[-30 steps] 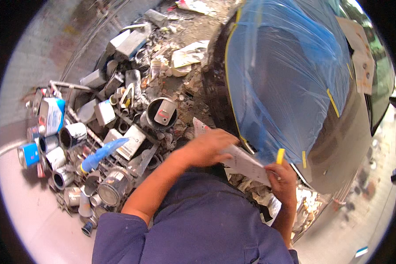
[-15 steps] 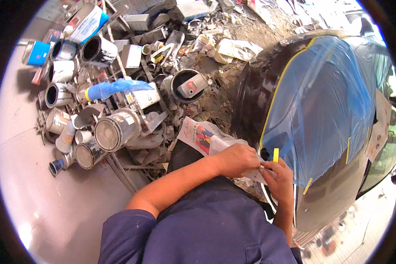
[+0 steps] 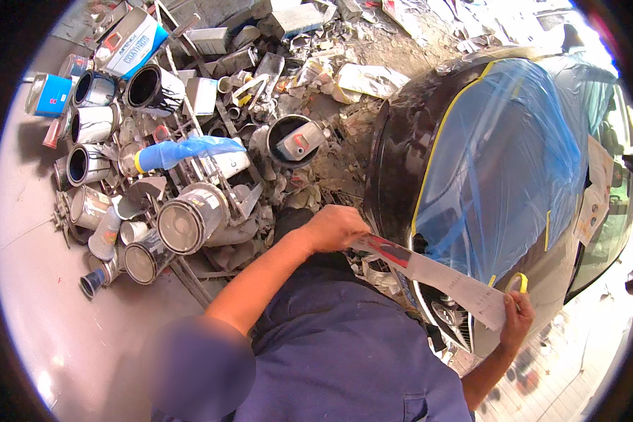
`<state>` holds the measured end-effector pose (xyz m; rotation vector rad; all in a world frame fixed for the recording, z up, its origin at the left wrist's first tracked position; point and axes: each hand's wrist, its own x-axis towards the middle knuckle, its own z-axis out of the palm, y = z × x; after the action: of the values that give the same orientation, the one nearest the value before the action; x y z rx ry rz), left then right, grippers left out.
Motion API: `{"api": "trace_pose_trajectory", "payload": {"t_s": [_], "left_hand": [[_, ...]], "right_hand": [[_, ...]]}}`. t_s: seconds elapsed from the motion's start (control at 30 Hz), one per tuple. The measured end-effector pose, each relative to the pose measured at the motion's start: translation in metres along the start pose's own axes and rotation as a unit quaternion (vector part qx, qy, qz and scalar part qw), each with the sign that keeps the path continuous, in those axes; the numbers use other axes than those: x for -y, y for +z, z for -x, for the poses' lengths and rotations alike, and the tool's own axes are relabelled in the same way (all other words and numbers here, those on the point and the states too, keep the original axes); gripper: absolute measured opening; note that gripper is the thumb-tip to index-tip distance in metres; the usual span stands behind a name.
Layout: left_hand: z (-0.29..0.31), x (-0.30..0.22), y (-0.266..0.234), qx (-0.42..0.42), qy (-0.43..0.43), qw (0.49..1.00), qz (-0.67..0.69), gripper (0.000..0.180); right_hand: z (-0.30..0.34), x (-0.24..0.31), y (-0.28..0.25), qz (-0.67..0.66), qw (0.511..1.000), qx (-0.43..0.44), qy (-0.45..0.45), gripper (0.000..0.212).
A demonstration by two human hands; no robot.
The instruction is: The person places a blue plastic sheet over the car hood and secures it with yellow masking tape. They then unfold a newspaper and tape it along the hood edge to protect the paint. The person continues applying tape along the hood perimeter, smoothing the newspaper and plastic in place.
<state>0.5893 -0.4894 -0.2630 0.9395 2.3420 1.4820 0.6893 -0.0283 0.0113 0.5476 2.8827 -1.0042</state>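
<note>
A car point(image 3: 550, 276) is standing partly under blue plastic film point(image 3: 503, 169), and a paper strip point(image 3: 451, 280) is stretching between two hands, by the car's front corner. Pulling both ends evenly would likely be keeping it straight and flat. It is looking long, narrow and whitish, with red and dark print near the left hand point(image 3: 336, 228), which is pinching one end; the right hand point(image 3: 516, 320) is gripping the other, plus a yellow tape roll point(image 3: 518, 282)

Paint cans point(image 3: 190, 221) crowd the frame's left side. A blue-and-white rectangular tin point(image 3: 135, 46) sits upper left. Crumpled paper point(image 3: 373, 81) lies upper centre.
</note>
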Motion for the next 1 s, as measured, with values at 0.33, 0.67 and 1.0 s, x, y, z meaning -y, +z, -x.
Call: {"api": "trace_pose_trajectory", "payload": {"t_s": [0.33, 0.67, 1.0], "left_hand": [[0.007, 0.011, -0.049, -0.04, -0.159, 0.978, 0.127, 0.014], [-0.125, -0.032, -0.073, -0.032, -0.192, 0.918, 0.345, 0.015], [-0.321, -0.141, 0.016, 0.004, 0.031, 0.99, 0.136, 0.018]], "right_hand": [[0.039, -0.055, -0.034, -0.078, 0.984, -0.06, 0.147, 0.013], [0.092, -0.074, -0.028, -0.144, 0.942, -0.212, 0.216, 0.023], [0.143, -0.193, -0.035, -0.017, 0.886, -0.354, 0.299, 0.032]]}}
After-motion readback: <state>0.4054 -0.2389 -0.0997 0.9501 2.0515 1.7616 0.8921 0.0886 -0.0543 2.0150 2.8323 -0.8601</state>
